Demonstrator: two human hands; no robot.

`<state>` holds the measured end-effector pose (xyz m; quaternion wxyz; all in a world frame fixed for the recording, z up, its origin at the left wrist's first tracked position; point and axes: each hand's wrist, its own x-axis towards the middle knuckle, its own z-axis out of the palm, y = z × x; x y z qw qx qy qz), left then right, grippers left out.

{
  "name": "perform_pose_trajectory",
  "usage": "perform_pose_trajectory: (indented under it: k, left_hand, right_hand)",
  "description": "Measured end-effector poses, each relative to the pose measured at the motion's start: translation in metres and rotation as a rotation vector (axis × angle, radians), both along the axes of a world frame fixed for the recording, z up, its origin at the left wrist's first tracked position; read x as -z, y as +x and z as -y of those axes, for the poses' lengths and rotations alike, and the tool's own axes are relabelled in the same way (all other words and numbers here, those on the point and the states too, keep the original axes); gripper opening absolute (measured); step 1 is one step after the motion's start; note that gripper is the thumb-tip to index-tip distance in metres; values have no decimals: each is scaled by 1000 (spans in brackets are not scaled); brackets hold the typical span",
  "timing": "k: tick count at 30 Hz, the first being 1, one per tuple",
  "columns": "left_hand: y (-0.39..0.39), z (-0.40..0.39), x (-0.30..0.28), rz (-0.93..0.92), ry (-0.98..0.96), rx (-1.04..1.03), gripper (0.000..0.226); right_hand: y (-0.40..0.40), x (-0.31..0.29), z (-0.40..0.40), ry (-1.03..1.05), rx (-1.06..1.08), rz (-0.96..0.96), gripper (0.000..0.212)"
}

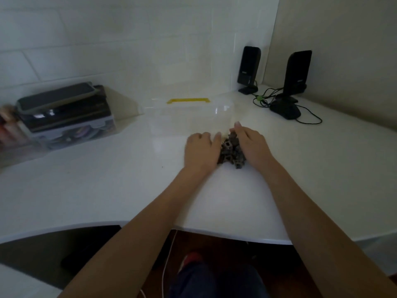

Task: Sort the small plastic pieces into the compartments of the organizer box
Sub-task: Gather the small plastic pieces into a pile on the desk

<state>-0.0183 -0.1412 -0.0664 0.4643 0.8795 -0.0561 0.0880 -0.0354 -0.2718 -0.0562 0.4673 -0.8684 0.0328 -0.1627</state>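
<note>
A heap of small dark plastic pieces [231,150] lies on the white desk [107,186], just in front of a clear organizer box [189,117] with a yellow handle [188,100]. My left hand [200,150] lies flat against the left side of the heap, fingers together and pointing away from me. My right hand [250,145] cups the right side of the heap, its fingertips near the box's front wall. Both hands press on the pile from either side; neither lifts a piece. The box's compartments are too faint to make out.
A stack of dark storage cases [64,112] stands at the back left. Two black speakers [249,68] [295,80] with trailing cables [309,119] stand at the back right by the wall. The desk's curved front edge [214,230] runs below my forearms.
</note>
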Motion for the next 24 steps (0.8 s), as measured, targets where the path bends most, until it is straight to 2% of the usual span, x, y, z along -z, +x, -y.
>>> perform_pose_trajectory:
  k: [3, 7, 11, 14, 16, 20, 24]
  left_hand:
    - [-10, 33, -4, 37, -34, 116, 45]
    - [-20, 50, -10, -23, -113, 165, 42]
    - [-19, 40, -7, -47, -291, 82, 38]
    - [-19, 35, -9, -32, -396, -9, 38]
    - [-19, 35, -12, -50, -363, 1, 39]
    - [-24, 37, -12, -106, -227, 114, 46]
    - [-39, 30, -11, 19, 6, 40, 49]
  right_hand:
    - [-1, 3, 1, 55, 5, -5, 53]
    - [1, 5, 9, 144, 48, 3, 53]
    - [-1, 3, 11, 72, 63, 2, 53]
    - [-2, 0, 15, 139, 85, -9, 57]
    - [-2, -1, 18, 164, 67, -49, 60]
    - [-10, 1, 16, 50, -48, -160, 60]
    - [-18, 1, 16, 63, -136, -143, 56]
